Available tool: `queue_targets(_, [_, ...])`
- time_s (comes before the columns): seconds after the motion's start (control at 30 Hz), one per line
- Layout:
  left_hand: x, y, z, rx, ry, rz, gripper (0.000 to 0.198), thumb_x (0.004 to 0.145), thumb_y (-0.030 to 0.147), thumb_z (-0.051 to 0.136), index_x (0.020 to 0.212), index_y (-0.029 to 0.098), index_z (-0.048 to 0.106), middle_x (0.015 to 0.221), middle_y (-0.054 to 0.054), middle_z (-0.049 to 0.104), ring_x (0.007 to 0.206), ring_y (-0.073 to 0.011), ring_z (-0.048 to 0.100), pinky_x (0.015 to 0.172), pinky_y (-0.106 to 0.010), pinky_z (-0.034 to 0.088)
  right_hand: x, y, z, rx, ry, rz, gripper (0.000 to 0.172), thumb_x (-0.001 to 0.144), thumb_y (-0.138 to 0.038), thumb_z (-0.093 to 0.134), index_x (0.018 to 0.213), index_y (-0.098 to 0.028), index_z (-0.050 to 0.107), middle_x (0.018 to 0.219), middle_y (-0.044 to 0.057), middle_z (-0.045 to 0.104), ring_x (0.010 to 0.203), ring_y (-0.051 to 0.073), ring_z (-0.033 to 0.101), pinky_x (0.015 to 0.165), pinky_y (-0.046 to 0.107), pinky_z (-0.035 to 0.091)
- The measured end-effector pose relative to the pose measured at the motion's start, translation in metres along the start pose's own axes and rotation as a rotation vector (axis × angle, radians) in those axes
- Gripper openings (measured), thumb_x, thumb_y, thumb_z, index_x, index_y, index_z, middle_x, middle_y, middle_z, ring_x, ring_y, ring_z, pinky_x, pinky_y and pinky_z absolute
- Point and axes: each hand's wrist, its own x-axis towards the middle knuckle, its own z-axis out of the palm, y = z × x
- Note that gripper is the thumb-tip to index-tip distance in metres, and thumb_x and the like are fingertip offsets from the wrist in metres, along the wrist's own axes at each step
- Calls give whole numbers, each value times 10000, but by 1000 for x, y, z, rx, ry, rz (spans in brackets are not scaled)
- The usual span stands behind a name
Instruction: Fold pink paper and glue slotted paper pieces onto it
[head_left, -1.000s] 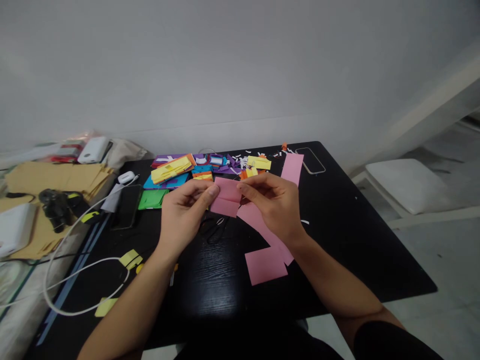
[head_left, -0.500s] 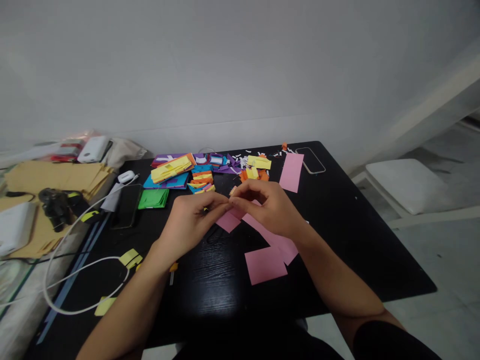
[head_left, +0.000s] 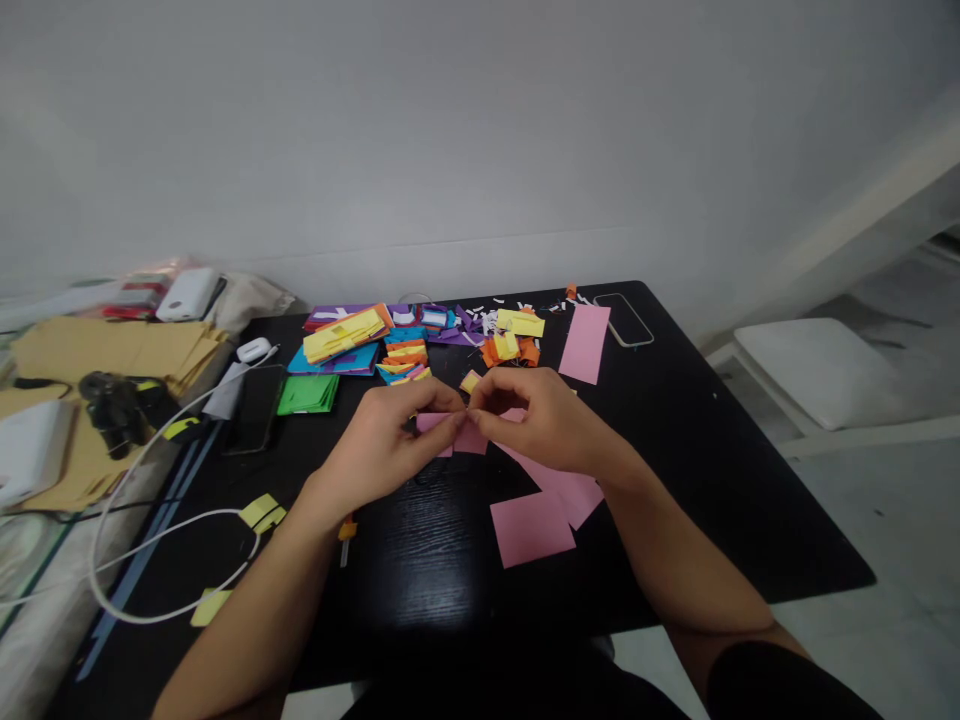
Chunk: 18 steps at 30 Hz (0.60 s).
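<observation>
Above the black table, my left hand (head_left: 394,437) and my right hand (head_left: 534,418) meet fingertip to fingertip. Both pinch the top edge of a small piece of pink paper (head_left: 471,438), which hangs below the fingers with a crease or seam near its middle. Under my right hand lies a long pink paper strip (head_left: 555,480), partly covered by the hand. A pink paper rectangle (head_left: 531,530) overlaps its lower end. Just beyond the fingertips is a small yellow paper piece (head_left: 470,382), partly hidden.
Folded coloured papers (head_left: 349,335), a green paper stack (head_left: 307,394) and paper scraps (head_left: 514,335) line the back. Another pink sheet (head_left: 585,345) lies beside a phone-shaped frame (head_left: 624,320). At left are a dark phone (head_left: 255,408), a white cable (head_left: 97,590) and brown envelopes (head_left: 112,350).
The pink paper between my fingers has swung from slanted to nearly level, and more of it shows. My hands have shifted only slightly, still pinching.
</observation>
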Motion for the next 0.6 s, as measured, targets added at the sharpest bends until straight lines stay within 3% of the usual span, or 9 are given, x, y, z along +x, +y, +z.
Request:
queue_targets(0.23, [-2,4,-8,8,50,23,115,973,245,695,879,205,749,784,-7,755,660,-129,657,591,-222,482,0,4,-16,10,-48,-27,39,878,-200,719,839,-205,721,813,-11,734,735,136,673,679,272,535])
queue_targets(0.33, [-1,3,-8,-8,62,17,116,976,255,698,886,211,755,799,-13,767,683,-140,684,609,-228,508,0,3,-20,12,-11,-30,55,887,-229,745,839,-205,731,824,5,749,752,149,686,700,290,551])
queue_targets(0.47, [0,1,-5,-36,82,13,117,975,268,708,887,212,759,802,-19,775,704,-154,714,638,-242,547,1,1,-11,69,-9,-63,90,907,-287,796,931,-205,767,891,20,786,817,165,732,778,309,590])
queue_targets(0.6, [-1,0,-3,-31,108,17,93,972,245,712,914,201,770,834,-25,792,726,-150,728,651,-237,558,3,0,0,57,35,-85,103,949,-291,759,888,-209,775,829,2,781,749,141,698,686,276,542])
